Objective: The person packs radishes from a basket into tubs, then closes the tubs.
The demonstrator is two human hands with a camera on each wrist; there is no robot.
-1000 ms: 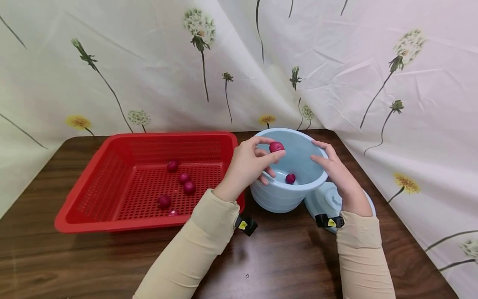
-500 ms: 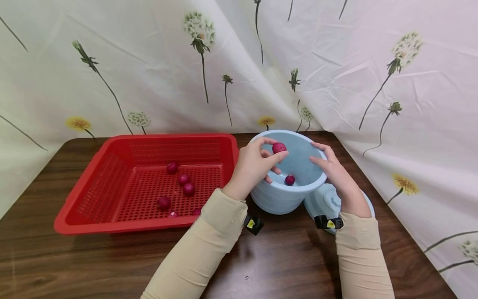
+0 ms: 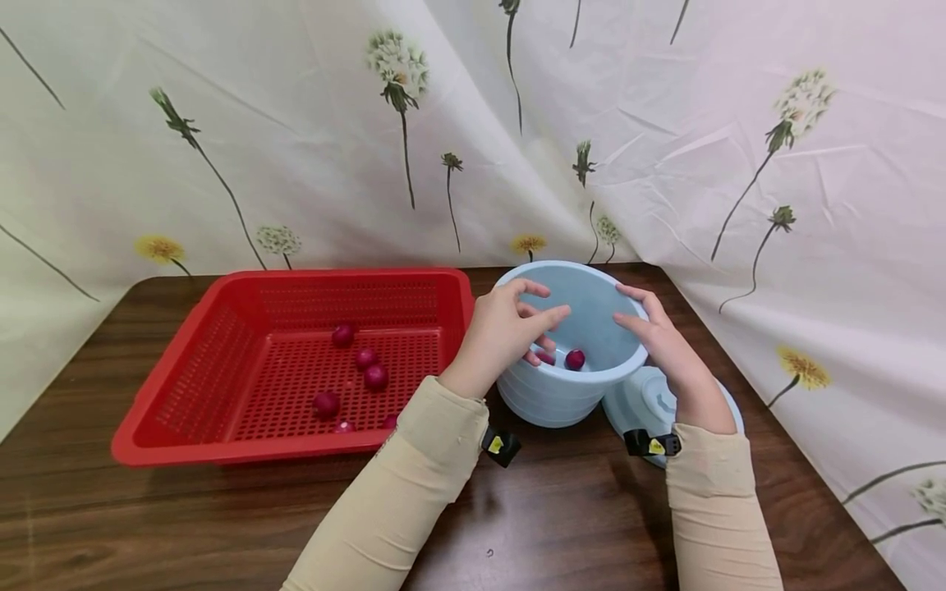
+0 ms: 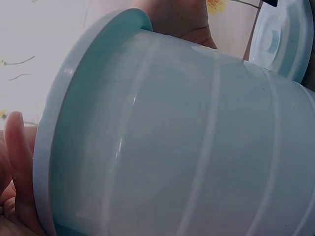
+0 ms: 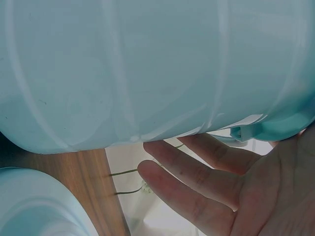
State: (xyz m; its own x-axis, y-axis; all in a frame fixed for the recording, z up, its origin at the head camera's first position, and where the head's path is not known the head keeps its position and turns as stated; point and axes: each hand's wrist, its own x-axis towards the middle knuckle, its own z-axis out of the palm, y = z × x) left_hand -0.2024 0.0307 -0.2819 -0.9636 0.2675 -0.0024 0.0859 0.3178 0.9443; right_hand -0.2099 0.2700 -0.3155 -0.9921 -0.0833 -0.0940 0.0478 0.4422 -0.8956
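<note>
My left hand (image 3: 510,324) hovers over the near left rim of a pale blue bucket (image 3: 550,400), thumb and index finger spread apart with nothing between them. Inside the bucket lie two small round magenta radishes: one radish (image 3: 575,359) shows plainly, the other is mostly hidden behind my fingers. On the bucket's right side my right hand (image 3: 660,332) holds the rim, thumb inside and fingers outside. The right wrist view shows those fingers (image 5: 192,169) along the outer wall. Several more radishes (image 3: 375,377) sit scattered in a red perforated basket (image 3: 296,450).
A pale blue lid (image 3: 720,410) lies on the table at the bucket's right, partly beneath my right wrist. The wooden table (image 3: 562,509) ends at a flowered cloth (image 3: 310,123) behind and to the right. The basket stands close to the bucket's left.
My left hand has let go of the radish that it pinched, and a second radish now shows low in the bucket. The right hand has stayed on the rim.
</note>
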